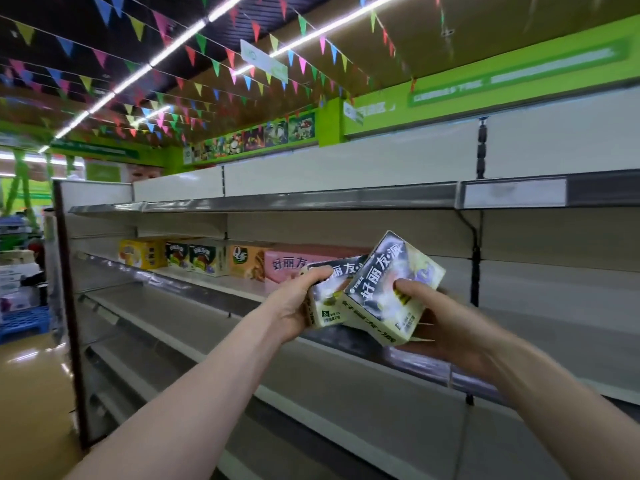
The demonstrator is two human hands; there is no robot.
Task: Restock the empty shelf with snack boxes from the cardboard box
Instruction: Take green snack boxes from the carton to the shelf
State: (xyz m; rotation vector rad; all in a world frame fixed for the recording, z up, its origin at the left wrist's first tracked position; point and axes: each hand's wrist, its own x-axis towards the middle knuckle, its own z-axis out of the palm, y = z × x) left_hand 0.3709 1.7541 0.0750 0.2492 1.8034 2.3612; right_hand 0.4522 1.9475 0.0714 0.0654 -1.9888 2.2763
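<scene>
My left hand [298, 308] grips a cream and black snack box [329, 299] by its left end. My right hand [446, 323] holds a second, matching snack box [384, 289], tilted, with my thumb on its front face. Both boxes hover in front of the second shelf [519, 386], just right of a pink snack box [294, 268] standing there. Further left on that shelf stand an orange box [244, 261], two cream and dark boxes [194, 258] and a yellow box [142, 252]. The cardboard box is not in view.
The top shelf [311, 199] above and several lower shelves [207, 358] hold nothing. A black upright bracket [477, 251] stands behind the second shelf to the right of my hands. A blue crate [24, 322] sits on the aisle floor at far left.
</scene>
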